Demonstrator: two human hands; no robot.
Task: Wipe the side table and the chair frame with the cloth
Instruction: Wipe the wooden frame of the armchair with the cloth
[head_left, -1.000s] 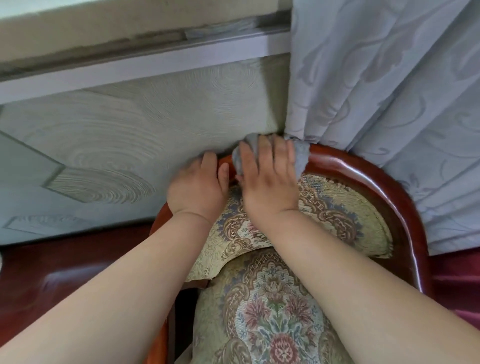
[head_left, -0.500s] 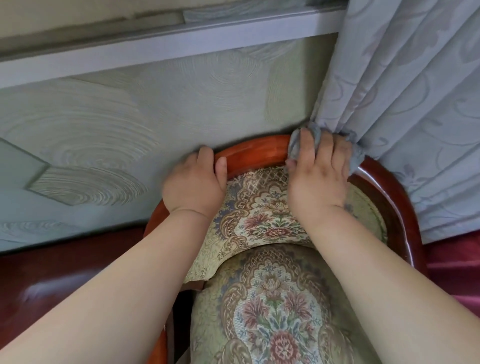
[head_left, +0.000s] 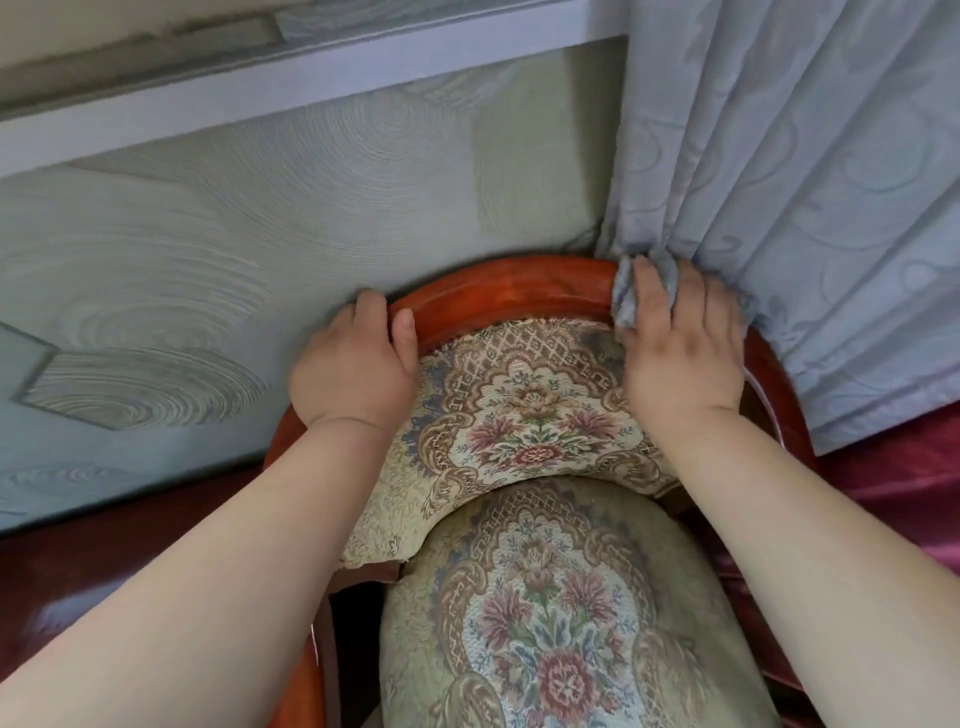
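Observation:
The chair frame is a curved, glossy red-brown wooden rail around a floral upholstered backrest and seat cushion. My right hand presses a grey-blue cloth flat on the rail's top right part, fingers spread over it, right against the curtain. My left hand grips the top left of the rail, thumb on the front and fingers behind. The side table is not in view.
A pale blue patterned curtain hangs at the right, touching the chair's back. A textured grey-green wall stands close behind the chair. Dark red floor shows at the left, and red fabric at the right.
My right hand has slid the cloth rightward along the top rail, from beside my left hand to the curtain's edge. My left hand has kept its grip on the rail.

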